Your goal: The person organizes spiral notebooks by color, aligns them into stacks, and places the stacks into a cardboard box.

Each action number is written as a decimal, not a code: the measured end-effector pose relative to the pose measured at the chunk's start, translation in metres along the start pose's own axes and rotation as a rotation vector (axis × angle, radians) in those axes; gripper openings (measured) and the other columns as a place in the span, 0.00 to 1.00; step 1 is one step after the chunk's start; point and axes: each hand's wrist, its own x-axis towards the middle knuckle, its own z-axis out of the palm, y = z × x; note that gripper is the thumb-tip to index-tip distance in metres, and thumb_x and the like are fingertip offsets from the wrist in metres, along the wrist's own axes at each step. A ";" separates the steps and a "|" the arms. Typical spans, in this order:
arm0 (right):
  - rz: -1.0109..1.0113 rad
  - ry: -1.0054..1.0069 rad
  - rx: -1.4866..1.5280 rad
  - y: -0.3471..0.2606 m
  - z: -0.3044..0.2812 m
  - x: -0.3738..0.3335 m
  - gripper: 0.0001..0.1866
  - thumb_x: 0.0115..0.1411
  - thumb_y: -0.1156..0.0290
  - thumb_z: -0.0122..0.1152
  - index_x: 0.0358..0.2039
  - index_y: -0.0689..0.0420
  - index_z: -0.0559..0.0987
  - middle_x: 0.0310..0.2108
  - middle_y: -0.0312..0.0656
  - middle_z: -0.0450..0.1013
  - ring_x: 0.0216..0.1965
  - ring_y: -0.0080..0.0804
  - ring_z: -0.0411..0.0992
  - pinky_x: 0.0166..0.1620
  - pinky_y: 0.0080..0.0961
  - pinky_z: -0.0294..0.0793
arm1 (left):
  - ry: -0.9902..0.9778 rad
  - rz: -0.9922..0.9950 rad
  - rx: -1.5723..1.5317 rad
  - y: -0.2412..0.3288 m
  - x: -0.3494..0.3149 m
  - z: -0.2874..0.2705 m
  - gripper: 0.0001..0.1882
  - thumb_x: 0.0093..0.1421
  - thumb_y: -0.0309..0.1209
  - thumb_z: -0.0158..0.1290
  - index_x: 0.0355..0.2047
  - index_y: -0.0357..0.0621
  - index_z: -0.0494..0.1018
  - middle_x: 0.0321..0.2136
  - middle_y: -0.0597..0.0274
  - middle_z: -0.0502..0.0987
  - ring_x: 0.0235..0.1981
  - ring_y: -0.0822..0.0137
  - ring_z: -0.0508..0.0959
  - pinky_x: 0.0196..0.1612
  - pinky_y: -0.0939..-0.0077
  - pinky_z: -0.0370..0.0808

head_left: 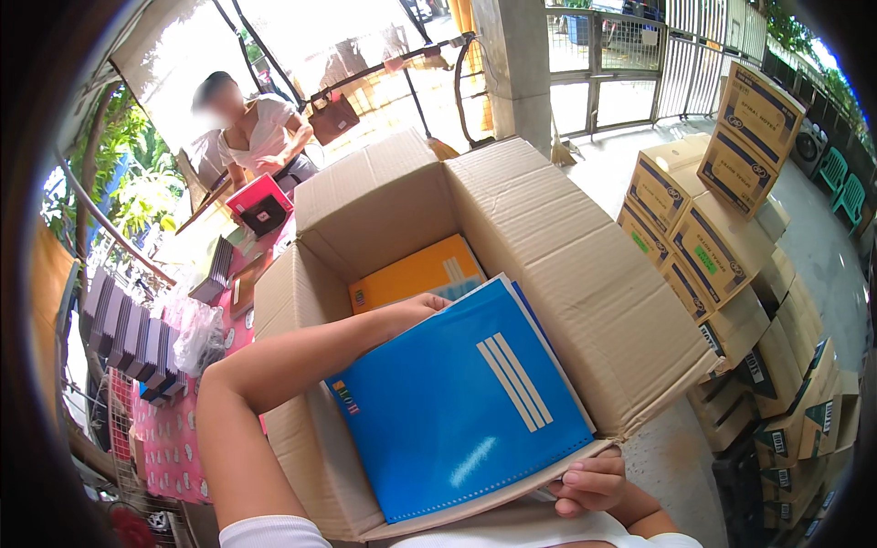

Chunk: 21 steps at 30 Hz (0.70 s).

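Observation:
An open cardboard box (557,247) stands in front of me, its flaps spread. Inside it, blue spiral-punched notebooks (438,393) lean toward me, the top one with white label lines and a row of holes along its near edge. My left hand (416,312) reaches in over the left side and is closed at the far edge of the blue notebooks, its fingertips hidden behind them. Deeper in the box lies an orange notebook (416,269). My right hand (589,479) is closed on the box's near right corner, fingers curled at the cardboard edge.
To the left, a pink patterned table (174,447) bears dark notebook stacks (128,329) and clear plastic wrap (196,333). Beyond it a person (265,137) handles a red-and-black item (260,205). Stacked cartons (713,247) stand on the right, near a concrete pillar (516,73).

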 end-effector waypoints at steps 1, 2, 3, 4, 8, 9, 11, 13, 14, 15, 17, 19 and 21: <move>-0.005 0.001 -0.003 0.000 -0.001 -0.001 0.09 0.58 0.59 0.60 0.26 0.48 0.79 0.42 0.28 0.69 0.43 0.23 0.68 0.41 0.21 0.72 | 0.007 -0.021 0.015 0.001 0.001 0.000 0.14 0.58 0.38 0.58 0.40 0.42 0.78 0.32 0.56 0.81 0.32 0.69 0.80 0.35 0.75 0.77; -0.005 0.005 -0.005 -0.001 -0.001 -0.003 0.09 0.57 0.59 0.60 0.25 0.48 0.79 0.42 0.29 0.69 0.43 0.23 0.68 0.41 0.21 0.72 | -0.031 0.021 -0.029 0.001 0.002 0.000 0.14 0.58 0.37 0.58 0.40 0.42 0.78 0.32 0.56 0.81 0.32 0.69 0.80 0.35 0.75 0.77; -0.006 0.010 -0.006 -0.001 -0.001 -0.005 0.09 0.57 0.59 0.61 0.25 0.49 0.79 0.42 0.29 0.69 0.42 0.23 0.68 0.41 0.22 0.72 | -0.068 0.063 -0.074 -0.001 0.001 0.000 0.14 0.59 0.37 0.57 0.40 0.42 0.79 0.33 0.57 0.81 0.33 0.70 0.80 0.35 0.75 0.77; -0.014 0.017 -0.014 0.000 0.000 -0.005 0.09 0.57 0.60 0.61 0.26 0.49 0.79 0.41 0.29 0.70 0.42 0.24 0.68 0.41 0.22 0.72 | -0.106 0.105 -0.118 -0.002 0.001 0.000 0.13 0.59 0.37 0.57 0.40 0.42 0.79 0.33 0.57 0.81 0.33 0.70 0.79 0.35 0.75 0.77; -0.036 0.045 -0.037 0.000 0.003 -0.005 0.07 0.56 0.61 0.61 0.27 0.50 0.79 0.42 0.30 0.70 0.43 0.24 0.69 0.41 0.22 0.73 | -0.206 0.174 -0.210 0.002 -0.005 0.008 0.14 0.59 0.36 0.58 0.41 0.41 0.79 0.38 0.57 0.80 0.34 0.70 0.79 0.37 0.75 0.77; -0.039 0.054 -0.042 0.000 0.004 -0.005 0.07 0.56 0.61 0.61 0.27 0.50 0.79 0.42 0.30 0.70 0.43 0.24 0.69 0.41 0.22 0.73 | -0.133 0.085 -0.053 0.013 -0.009 0.008 0.14 0.59 0.36 0.58 0.41 0.41 0.79 0.39 0.57 0.79 0.35 0.70 0.79 0.37 0.75 0.77; -0.036 0.065 -0.041 0.001 0.006 -0.008 0.07 0.56 0.62 0.61 0.28 0.50 0.79 0.42 0.30 0.70 0.43 0.25 0.69 0.41 0.22 0.73 | -0.042 0.022 0.128 0.018 -0.014 0.008 0.14 0.59 0.35 0.58 0.42 0.41 0.78 0.40 0.56 0.79 0.35 0.70 0.78 0.37 0.75 0.77; -0.036 0.071 -0.037 0.001 0.006 -0.008 0.07 0.56 0.62 0.61 0.28 0.51 0.79 0.42 0.30 0.70 0.43 0.25 0.69 0.41 0.22 0.73 | -0.007 0.075 0.175 0.017 -0.017 0.007 0.15 0.59 0.35 0.58 0.43 0.40 0.78 0.40 0.54 0.79 0.36 0.69 0.78 0.36 0.76 0.77; -0.038 0.069 -0.036 0.002 0.006 -0.007 0.07 0.56 0.62 0.61 0.28 0.51 0.78 0.42 0.30 0.70 0.43 0.25 0.69 0.41 0.22 0.73 | -0.019 0.064 0.204 0.019 -0.019 0.008 0.16 0.59 0.38 0.56 0.43 0.40 0.78 0.41 0.54 0.78 0.38 0.69 0.78 0.39 0.75 0.76; -0.040 0.066 -0.036 0.002 0.005 -0.006 0.07 0.56 0.62 0.61 0.28 0.51 0.78 0.42 0.30 0.70 0.43 0.25 0.69 0.41 0.22 0.73 | -0.032 0.054 0.234 0.023 -0.022 0.009 0.19 0.60 0.42 0.55 0.42 0.40 0.78 0.42 0.53 0.78 0.40 0.68 0.77 0.41 0.74 0.75; -0.034 0.049 -0.043 0.001 0.005 -0.004 0.08 0.57 0.61 0.60 0.30 0.51 0.78 0.42 0.30 0.70 0.43 0.25 0.68 0.41 0.23 0.73 | -0.128 0.008 0.151 0.023 -0.021 0.002 0.28 0.59 0.53 0.49 0.45 0.39 0.76 0.46 0.51 0.76 0.46 0.64 0.75 0.47 0.70 0.72; -0.032 0.042 -0.048 -0.001 0.005 -0.001 0.08 0.57 0.61 0.60 0.30 0.52 0.78 0.42 0.31 0.69 0.44 0.25 0.68 0.41 0.23 0.73 | -0.283 -0.074 -0.075 0.013 -0.020 -0.015 0.43 0.57 0.66 0.41 0.53 0.38 0.71 0.52 0.48 0.72 0.52 0.59 0.71 0.53 0.64 0.69; -0.021 0.037 -0.061 -0.001 0.007 -0.001 0.09 0.57 0.61 0.60 0.30 0.52 0.78 0.43 0.31 0.69 0.44 0.24 0.67 0.42 0.23 0.73 | -0.475 -0.075 -0.220 0.012 -0.021 -0.020 0.54 0.49 0.75 0.33 0.59 0.38 0.63 0.57 0.48 0.65 0.57 0.54 0.66 0.57 0.58 0.65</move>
